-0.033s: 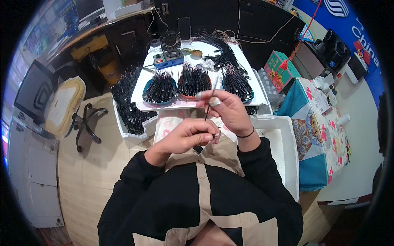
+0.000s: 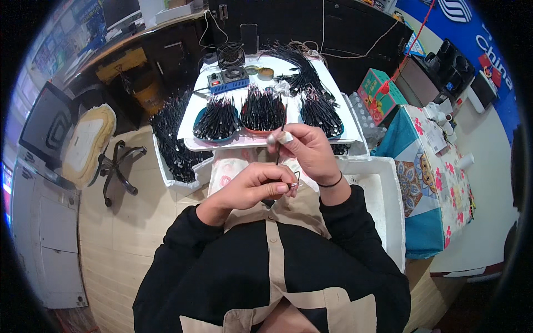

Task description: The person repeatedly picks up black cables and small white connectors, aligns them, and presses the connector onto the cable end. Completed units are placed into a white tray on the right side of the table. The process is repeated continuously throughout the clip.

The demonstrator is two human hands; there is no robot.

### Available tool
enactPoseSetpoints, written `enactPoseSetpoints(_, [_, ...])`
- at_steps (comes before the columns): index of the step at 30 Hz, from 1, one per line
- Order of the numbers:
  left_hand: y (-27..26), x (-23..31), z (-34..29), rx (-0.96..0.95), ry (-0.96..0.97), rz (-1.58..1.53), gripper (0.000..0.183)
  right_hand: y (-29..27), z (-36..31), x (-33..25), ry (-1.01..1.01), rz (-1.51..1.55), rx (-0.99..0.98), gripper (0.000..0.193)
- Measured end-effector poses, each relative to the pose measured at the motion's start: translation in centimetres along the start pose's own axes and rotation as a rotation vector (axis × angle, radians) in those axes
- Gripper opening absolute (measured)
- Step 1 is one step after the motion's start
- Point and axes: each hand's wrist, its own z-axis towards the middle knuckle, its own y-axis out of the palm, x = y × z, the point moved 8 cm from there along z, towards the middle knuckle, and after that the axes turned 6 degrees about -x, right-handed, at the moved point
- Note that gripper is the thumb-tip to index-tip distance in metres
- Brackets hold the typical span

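Note:
My left hand is closed over my lap, its thumb and fingers pinching the lower part of a thin black cable. A small bent loop of wire sticks out beside its fingertips. Higher up, my right hand grips the same cable between thumb and fingers, and a pale wrap covers one fingertip. The cable runs nearly upright between both hands, its top end reaching toward the table's near edge. Just beyond stand bundles of short black cables in small trays on a white table.
A blue soldering station and small fan sit at the table's back left. More black cables fill a white foam box at left. Another foam box stands by my right arm. An office chair is far left, a cloth-covered table right.
My right hand has shifted slightly down along the cable, and the cable's upper part now stands straighter. My left hand stays almost in place.

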Motion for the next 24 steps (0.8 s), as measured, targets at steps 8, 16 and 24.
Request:
enactPoseSetpoints(8, [-6.6,5.9,-4.3,0.666,0.365,0.053,0.016,3.2,-1.3,-5.0,-0.31,-0.587,0.22,0.008])
enactPoseSetpoints(16, [-4.1,8.4,-2.8,0.719,0.398,0.239,0.014,5.9,0.0,-4.2,-0.311,-0.743,0.197,0.007])
enactPoseSetpoints(24, [-4.4,6.1,-3.2,0.742,0.282,0.296,0.013,5.8,-0.2,-4.0,-0.339,-0.872,0.19,0.012])
